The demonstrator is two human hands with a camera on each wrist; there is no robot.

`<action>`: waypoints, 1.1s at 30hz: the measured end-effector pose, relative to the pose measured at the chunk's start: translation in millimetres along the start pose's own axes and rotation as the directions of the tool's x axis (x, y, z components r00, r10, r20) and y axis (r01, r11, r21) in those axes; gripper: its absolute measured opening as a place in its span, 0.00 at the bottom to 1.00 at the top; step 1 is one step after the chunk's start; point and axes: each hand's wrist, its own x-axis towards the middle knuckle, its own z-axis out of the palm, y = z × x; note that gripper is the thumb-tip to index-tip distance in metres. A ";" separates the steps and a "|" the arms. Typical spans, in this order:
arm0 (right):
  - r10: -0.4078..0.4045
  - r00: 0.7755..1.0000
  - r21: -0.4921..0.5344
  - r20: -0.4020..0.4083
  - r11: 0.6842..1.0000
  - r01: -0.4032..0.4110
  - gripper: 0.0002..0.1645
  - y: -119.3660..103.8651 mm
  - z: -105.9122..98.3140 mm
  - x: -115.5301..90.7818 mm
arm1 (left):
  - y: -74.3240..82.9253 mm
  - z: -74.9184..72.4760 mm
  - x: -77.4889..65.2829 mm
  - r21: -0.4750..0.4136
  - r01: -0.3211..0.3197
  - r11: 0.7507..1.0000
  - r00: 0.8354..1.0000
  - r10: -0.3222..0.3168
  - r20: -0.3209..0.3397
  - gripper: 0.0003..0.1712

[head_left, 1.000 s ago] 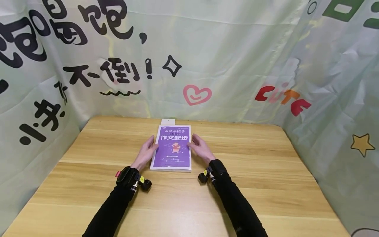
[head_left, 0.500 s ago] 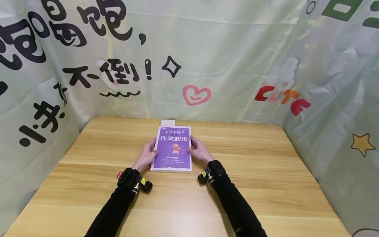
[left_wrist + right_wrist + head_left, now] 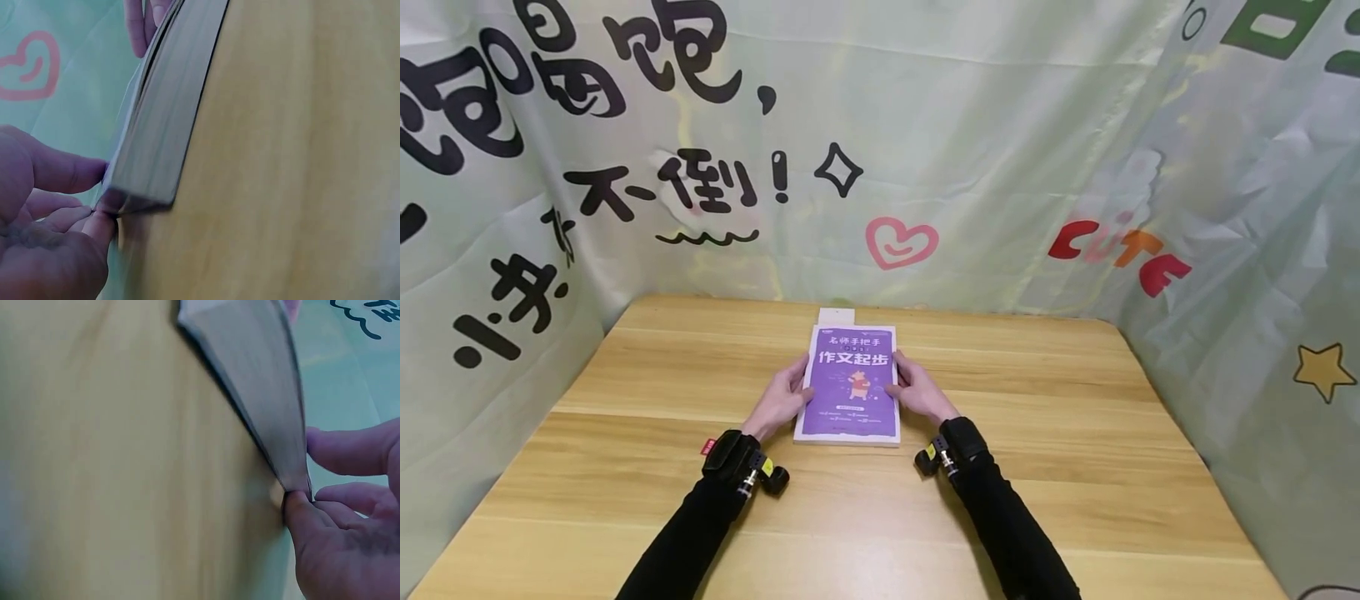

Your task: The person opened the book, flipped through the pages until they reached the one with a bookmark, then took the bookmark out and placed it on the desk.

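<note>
book flat on table, centre-back | my left hand and right hand pinch its long edges, thumbs on cover | I'd lift both sides evenly, cover shut

Purple paperback book lies flat on light wooden table, centred, toward far edge. Small white card just behind book. Left hand at book's left edge, right hand at right edge. Printed fabric backdrop behind and flanking table.
</note>
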 end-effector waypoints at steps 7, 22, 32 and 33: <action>0.002 1.000 -0.038 0.008 0.999 -0.002 0.43 8.3 -11.4 -13.5 | 0.7 11.0 -3.8 0.040 -0.007 0.999 0.999 0.005 0.053 0.43; -0.005 1.000 -0.103 -0.010 0.995 0.004 0.43 15.5 -30.5 -38.5 | 6.5 28.2 -9.7 0.210 -0.105 0.972 0.989 0.080 0.127 0.42; 0.015 1.000 -0.159 -0.007 0.987 -0.016 0.43 17.1 -41.7 -58.4 | 16.3 40.9 -20.5 0.492 -0.162 0.856 0.985 0.110 0.133 0.41; 0.010 1.000 -0.163 -0.004 0.987 -0.010 0.43 18.0 -42.6 -60.0 | 16.4 42.2 -21.3 0.501 -0.164 0.850 0.985 0.109 0.137 0.41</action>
